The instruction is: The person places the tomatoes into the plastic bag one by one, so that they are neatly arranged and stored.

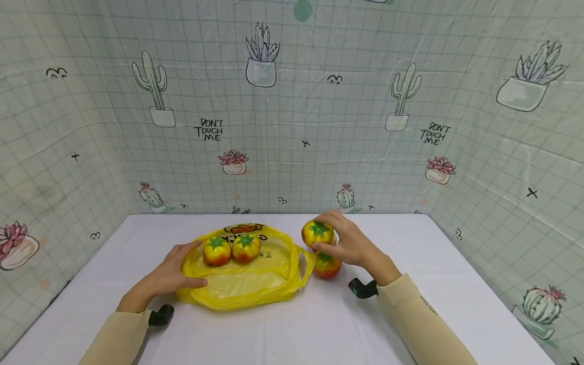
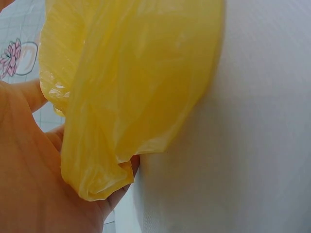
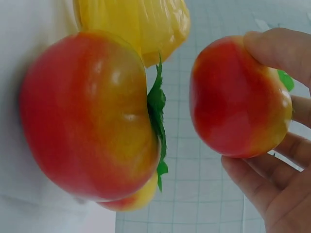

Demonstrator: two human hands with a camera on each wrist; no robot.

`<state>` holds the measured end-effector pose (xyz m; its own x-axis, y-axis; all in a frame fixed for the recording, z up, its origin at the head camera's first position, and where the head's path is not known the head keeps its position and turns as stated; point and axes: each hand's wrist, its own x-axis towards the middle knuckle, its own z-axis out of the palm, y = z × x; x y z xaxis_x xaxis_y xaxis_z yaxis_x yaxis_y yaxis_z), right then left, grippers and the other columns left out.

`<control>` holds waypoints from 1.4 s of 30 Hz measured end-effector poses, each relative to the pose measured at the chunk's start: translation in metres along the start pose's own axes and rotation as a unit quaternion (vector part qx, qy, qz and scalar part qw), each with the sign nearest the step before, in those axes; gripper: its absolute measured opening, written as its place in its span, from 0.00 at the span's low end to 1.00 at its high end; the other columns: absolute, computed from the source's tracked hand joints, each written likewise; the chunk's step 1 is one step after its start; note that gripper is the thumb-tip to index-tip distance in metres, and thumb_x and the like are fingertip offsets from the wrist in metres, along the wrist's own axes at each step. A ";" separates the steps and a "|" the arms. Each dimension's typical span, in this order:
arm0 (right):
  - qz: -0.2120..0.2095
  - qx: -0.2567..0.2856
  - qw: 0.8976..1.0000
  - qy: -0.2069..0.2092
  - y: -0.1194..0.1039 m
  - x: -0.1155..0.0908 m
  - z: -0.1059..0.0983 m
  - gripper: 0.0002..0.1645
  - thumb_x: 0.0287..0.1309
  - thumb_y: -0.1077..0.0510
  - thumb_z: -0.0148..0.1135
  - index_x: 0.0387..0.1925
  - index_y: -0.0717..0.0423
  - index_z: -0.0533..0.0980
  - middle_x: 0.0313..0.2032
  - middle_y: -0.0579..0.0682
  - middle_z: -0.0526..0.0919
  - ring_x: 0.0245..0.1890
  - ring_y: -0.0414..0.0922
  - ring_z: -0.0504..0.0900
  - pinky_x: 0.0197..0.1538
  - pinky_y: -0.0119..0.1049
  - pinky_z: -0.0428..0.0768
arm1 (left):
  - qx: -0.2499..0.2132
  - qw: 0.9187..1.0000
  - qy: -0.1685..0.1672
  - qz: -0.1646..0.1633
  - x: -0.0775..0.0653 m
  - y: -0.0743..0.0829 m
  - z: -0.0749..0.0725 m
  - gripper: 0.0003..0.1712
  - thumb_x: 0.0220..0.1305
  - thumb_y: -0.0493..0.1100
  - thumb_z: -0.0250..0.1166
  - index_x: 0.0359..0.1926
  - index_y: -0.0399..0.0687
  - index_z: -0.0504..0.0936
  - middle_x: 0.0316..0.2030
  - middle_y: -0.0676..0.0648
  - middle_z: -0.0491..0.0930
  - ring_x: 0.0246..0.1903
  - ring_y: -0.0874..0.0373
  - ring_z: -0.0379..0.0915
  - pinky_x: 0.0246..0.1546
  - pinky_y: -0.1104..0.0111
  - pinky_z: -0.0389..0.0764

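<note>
My left hand [image 1: 175,271] holds the left side of a yellow plastic bag [image 1: 246,299], its thumb toward the near edge. In the left wrist view, crumpled bag film [image 2: 146,87] covers part of the palm and fingers. Two red-and-yellow tomatoes with green leafy tops, a left one [image 1: 216,251] and a right one [image 1: 246,247], lie at the bag. To the right of the bag, my right hand [image 1: 349,243] grips another tomato [image 3: 238,102] between thumb and fingers. Below it, a tomato [image 1: 327,267] rests on the table; one more [image 3: 133,200] shows partly behind that.
A white cloth covers the table [image 1: 283,334]. Behind and at both sides hangs a gridded sheet [image 1: 292,167] printed with potted plants. The bag's handle loop [image 1: 306,266] reaches the tomato on the table. Each wrist carries a black camera mount, one on the right [image 1: 362,289].
</note>
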<state>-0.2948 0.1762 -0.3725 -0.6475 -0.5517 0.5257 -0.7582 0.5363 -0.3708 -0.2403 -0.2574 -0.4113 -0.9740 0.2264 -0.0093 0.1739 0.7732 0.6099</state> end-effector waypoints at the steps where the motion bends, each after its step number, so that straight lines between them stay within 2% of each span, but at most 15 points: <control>1: -0.003 0.000 1.000 0.004 -0.001 0.000 0.001 0.31 0.51 0.49 0.72 0.55 0.52 0.73 0.54 0.47 0.73 0.49 0.43 0.75 0.49 0.39 0.80 | 0.000 1.000 0.001 0.002 0.000 0.000 0.000 0.59 0.45 0.59 0.74 0.72 0.44 0.54 0.62 0.32 0.54 0.59 0.34 0.55 0.57 0.35 0.61; 6: -0.021 0.015 1.000 0.015 -0.007 0.002 0.003 0.32 0.52 0.49 0.72 0.57 0.53 0.72 0.56 0.48 0.72 0.51 0.44 0.74 0.50 0.39 0.79 | 0.004 1.000 0.002 0.005 0.000 0.000 -0.001 0.59 0.45 0.59 0.73 0.72 0.44 0.53 0.62 0.32 0.54 0.60 0.34 0.55 0.57 0.35 0.60; 11: -0.044 0.021 0.999 0.009 -0.012 0.003 0.007 0.31 0.53 0.49 0.71 0.56 0.54 0.72 0.55 0.48 0.72 0.51 0.44 0.74 0.51 0.38 0.79 | 0.005 1.000 0.001 0.003 0.001 0.000 -0.002 0.59 0.45 0.60 0.73 0.72 0.44 0.53 0.62 0.32 0.54 0.59 0.34 0.55 0.56 0.35 0.61; 20: -0.056 0.027 0.998 0.002 -0.019 0.007 0.019 0.31 0.52 0.49 0.71 0.57 0.53 0.72 0.54 0.47 0.73 0.51 0.43 0.74 0.51 0.37 0.79 | 0.006 1.000 0.000 0.004 0.001 -0.001 -0.003 0.59 0.46 0.60 0.74 0.72 0.44 0.53 0.62 0.32 0.54 0.59 0.34 0.55 0.56 0.35 0.61; 30: -0.056 0.040 0.998 -0.004 -0.029 0.016 0.034 0.31 0.51 0.48 0.72 0.55 0.52 0.74 0.54 0.46 0.73 0.51 0.42 0.74 0.52 0.35 0.78 | 0.007 1.000 0.001 0.001 0.001 0.000 -0.004 0.59 0.45 0.60 0.73 0.72 0.45 0.53 0.63 0.32 0.54 0.59 0.34 0.55 0.57 0.35 0.60; 42: -0.024 0.044 0.999 -0.014 -0.040 0.033 0.059 0.31 0.52 0.45 0.71 0.55 0.51 0.73 0.54 0.44 0.73 0.50 0.38 0.74 0.52 0.32 0.77 | 0.002 1.000 -0.005 -0.005 0.001 0.001 -0.001 0.59 0.45 0.60 0.73 0.72 0.45 0.53 0.63 0.32 0.53 0.59 0.34 0.55 0.57 0.35 0.61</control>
<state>-0.2902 0.0986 -0.3858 -0.6117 -0.5938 0.5228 -0.7911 0.4516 -0.4127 -0.2411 -0.2572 -0.4098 -0.9745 0.2234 -0.0229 0.1642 0.7785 0.6058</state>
